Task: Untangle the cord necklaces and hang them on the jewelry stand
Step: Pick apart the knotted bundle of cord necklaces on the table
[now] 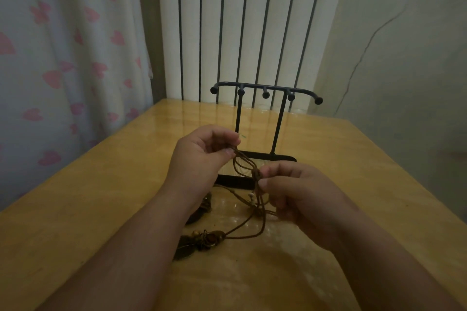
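Brown cord necklaces (249,169) are tangled together and stretched between my two hands above the table. My left hand (202,154) pinches the upper loops between thumb and fingers. My right hand (295,192) pinches the cords at a knot lower down, with more strands passing under its fingers. The cords trail down to dark pendants and beads (202,240) lying on the table below my left wrist. The black jewelry stand (265,89) stands just behind my hands, its hooks bare and its base (235,180) partly hidden by my hands.
The yellow wooden table (101,209) has a glossy top. A white radiator (240,20) rises behind the stand. A curtain with pink hearts (63,58) hangs at the left and a pale wall (404,45) is at the right.
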